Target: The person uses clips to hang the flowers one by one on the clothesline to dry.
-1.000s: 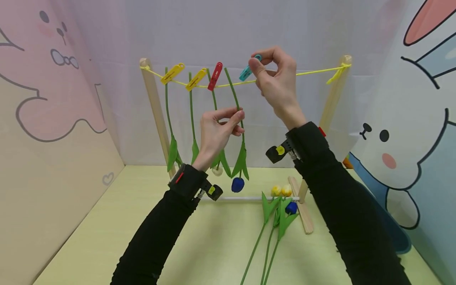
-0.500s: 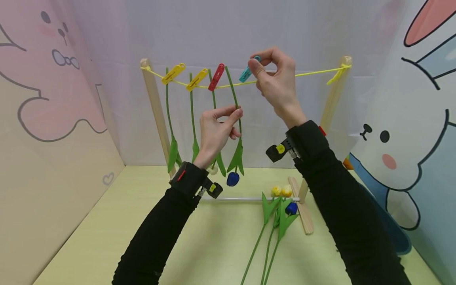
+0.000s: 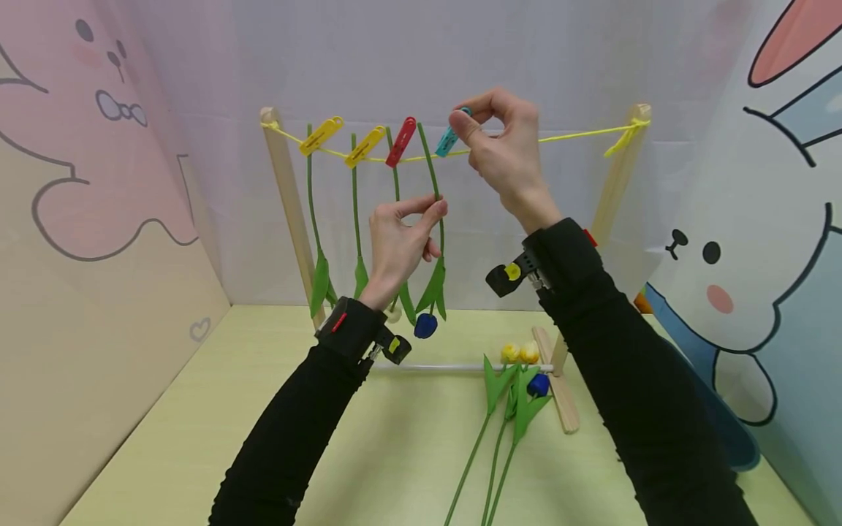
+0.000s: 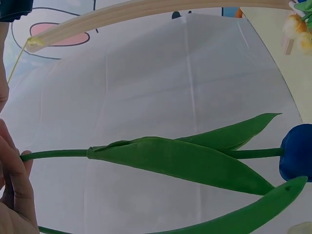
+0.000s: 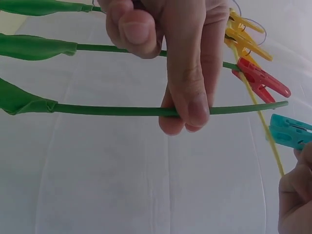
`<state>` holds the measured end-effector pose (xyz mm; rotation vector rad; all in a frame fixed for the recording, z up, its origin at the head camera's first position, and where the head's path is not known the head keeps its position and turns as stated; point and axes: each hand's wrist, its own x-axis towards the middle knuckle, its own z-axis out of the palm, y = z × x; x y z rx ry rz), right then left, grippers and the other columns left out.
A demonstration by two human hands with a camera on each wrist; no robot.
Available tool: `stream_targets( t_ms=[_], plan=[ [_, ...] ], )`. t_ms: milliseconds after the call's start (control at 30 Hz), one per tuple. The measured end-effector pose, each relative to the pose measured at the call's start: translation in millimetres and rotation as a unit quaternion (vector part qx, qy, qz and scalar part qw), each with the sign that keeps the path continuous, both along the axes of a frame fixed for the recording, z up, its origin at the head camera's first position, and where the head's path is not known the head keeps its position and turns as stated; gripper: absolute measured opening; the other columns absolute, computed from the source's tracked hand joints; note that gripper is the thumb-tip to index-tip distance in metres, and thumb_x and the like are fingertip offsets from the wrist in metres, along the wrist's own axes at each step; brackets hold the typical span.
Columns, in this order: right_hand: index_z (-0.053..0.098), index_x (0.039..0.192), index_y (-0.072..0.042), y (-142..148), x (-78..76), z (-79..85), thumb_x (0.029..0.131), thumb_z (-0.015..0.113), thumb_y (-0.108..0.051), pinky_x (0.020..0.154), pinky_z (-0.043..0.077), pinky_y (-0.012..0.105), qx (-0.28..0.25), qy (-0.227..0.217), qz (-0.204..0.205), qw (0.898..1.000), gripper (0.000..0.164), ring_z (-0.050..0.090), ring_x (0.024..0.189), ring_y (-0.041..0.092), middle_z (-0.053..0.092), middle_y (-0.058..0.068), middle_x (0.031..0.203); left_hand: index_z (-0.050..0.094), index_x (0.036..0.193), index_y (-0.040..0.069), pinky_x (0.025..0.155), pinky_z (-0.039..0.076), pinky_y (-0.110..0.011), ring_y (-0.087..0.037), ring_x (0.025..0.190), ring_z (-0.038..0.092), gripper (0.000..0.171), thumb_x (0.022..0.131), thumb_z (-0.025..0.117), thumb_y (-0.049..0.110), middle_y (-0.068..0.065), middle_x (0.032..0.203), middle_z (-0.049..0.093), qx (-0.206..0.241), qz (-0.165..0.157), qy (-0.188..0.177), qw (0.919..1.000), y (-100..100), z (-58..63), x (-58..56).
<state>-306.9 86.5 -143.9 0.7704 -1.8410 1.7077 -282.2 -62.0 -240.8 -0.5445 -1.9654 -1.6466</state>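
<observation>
My left hand [image 3: 403,237] pinches the green stem of an artificial blue tulip [image 3: 425,326], which hangs head down. The stem's upper end crosses the yellow string [image 3: 579,136], just right of a red clothespin [image 3: 401,142]. My right hand [image 3: 506,150] pinches a teal clothespin [image 3: 446,142] by its handle end. In the right wrist view this teal clothespin [image 5: 291,130] is at the string, a short way beside the stem tip [image 5: 280,104]. The left wrist view has the tulip's leaves [image 4: 170,163] and blue bloom [image 4: 296,153] at close range.
Three tulips hang from the string by the red and two yellow clothespins [image 3: 321,136]. Wooden posts [image 3: 615,175] hold the string. Several more tulips [image 3: 520,409] lie on the table by the frame's right foot [image 3: 562,402]. A dark blue bin [image 3: 740,438] stands at the right.
The right hand has brought the teal clothespin slightly left, closer to the stem. The left hand has shifted a little left, and the blue bloom has swung left and up.
</observation>
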Motion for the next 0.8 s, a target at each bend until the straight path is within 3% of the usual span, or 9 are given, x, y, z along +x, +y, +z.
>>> stream_targets(
  t_ms=[300, 533, 800],
  plan=[
    [0.069, 0.099, 0.001, -9.1, -0.6, -1.4, 0.095, 0.070, -0.012, 0.053, 0.042, 0.023, 0.032, 0.004, -0.031, 0.999, 0.014, 0.047, 0.051, 0.010, 0.054, -0.007, 0.074, 0.072, 0.118, -0.003, 0.046, 0.047, -0.020, -0.008, 0.039, 0.053, 0.028, 0.097, 0.068, 0.013, -0.025, 0.103, 0.075, 0.001, 0.005, 0.002, 1.0000, -0.8, 1.4, -2.0],
    [0.070, 0.099, 0.002, -16.2, 1.1, 0.2, 0.095, 0.069, -0.013, 0.059, 0.043, 0.023, 0.044, -0.010, -0.041, 0.998, 0.016, 0.052, 0.089, 0.008, 0.055, -0.008, 0.072, 0.072, 0.119, -0.002, 0.047, 0.047, -0.021, -0.006, 0.039, 0.052, 0.028, 0.097, 0.068, 0.014, -0.025, 0.104, 0.075, 0.000, 0.003, -0.004, 1.0000, -1.6, 2.0, -1.3],
    [0.072, 0.098, 0.000, -18.7, 2.6, 0.7, 0.095, 0.070, -0.015, 0.055, 0.045, 0.023, 0.059, -0.030, -0.057, 0.996, 0.015, 0.053, 0.088, 0.008, 0.054, -0.009, 0.068, 0.073, 0.118, -0.002, 0.047, 0.047, -0.020, -0.005, 0.039, 0.051, 0.028, 0.097, 0.068, 0.014, -0.023, 0.101, 0.076, -0.007, 0.005, -0.007, 0.9999, -2.0, 4.1, -1.2]
  ],
)
